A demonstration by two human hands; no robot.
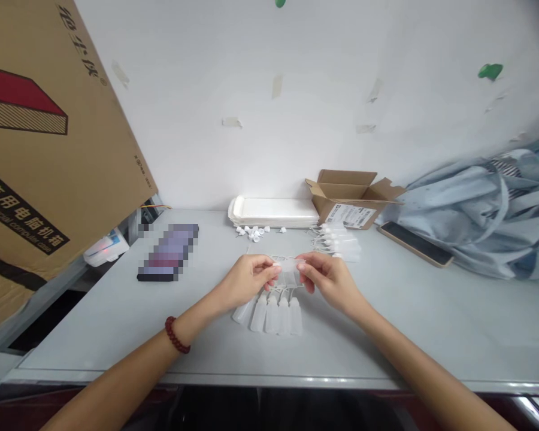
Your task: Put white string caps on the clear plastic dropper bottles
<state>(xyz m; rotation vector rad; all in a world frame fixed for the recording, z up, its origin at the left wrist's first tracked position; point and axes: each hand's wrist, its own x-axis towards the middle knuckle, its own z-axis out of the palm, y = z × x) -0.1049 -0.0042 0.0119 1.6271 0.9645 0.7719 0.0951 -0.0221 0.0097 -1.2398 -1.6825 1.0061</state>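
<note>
Head view: pale grey desk [386, 335] against white wall [206, 120] w/ tape scraps. Big brown carton [49, 167] leans at left, blue cloth [476, 209] heaped at right. Open cardboard box [350, 200] at back, inside not visible. Stack of white trays [273, 211] just beside it, loose caps [253, 231] in front. One small bottle [288, 270] held above desk centre, btw both hands. L hand [245, 281] grip: fingertips pinched onto its left end. R hand [327, 278] grip: fingertips closed on right end. Row of bottles [273, 314] lies on desk right below; more bottles [339, 242] near the box.
</note>
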